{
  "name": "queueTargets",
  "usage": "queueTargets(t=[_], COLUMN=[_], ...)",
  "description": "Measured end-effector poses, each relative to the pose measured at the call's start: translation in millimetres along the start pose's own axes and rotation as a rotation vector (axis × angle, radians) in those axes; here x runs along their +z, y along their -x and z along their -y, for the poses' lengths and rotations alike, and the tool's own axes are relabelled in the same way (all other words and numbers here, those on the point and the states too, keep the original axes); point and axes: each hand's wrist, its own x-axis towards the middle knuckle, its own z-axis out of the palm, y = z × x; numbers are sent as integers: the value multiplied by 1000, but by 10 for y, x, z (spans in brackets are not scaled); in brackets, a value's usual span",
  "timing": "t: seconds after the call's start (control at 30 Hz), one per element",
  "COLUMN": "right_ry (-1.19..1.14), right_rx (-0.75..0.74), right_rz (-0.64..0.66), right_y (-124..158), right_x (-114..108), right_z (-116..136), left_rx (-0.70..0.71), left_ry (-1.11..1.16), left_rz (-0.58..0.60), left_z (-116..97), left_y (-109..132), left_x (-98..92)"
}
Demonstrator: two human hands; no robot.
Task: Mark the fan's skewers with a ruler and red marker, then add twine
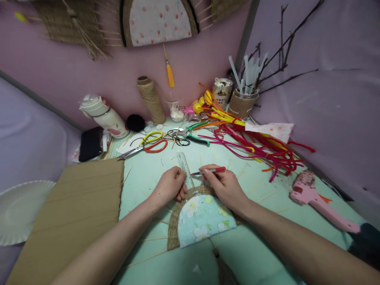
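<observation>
My left hand is closed at the left edge of a clear ruler, its fingers curled against it. The ruler stretches away from me, its near end over a half-round woven twine band. My right hand grips a red pen, whose tip points left at the ruler's edge. Inside the band lies light-blue flowered fabric. Thin wooden sticks fan out from the band. A dark tassel hangs from its straight side.
Cardboard lies left, beside a paper plate. Scissors, green-handled pliers, a twine spool and a white bottle stand or lie behind. Pipe cleaners and a pink glue gun are right.
</observation>
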Motion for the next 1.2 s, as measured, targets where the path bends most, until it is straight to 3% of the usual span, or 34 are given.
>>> queueTargets(t=[0.97,1.2], right_ry=[18,-11], right_rx=[12,-13], right_rz=[-2,-64], right_y=[5,19], right_x=[-4,-13], right_z=[-1,7], left_rx=[-9,5], left_ry=[-4,13], left_rz=[5,6], left_z=[-20,-4], left_y=[15,3], left_x=[-6,1])
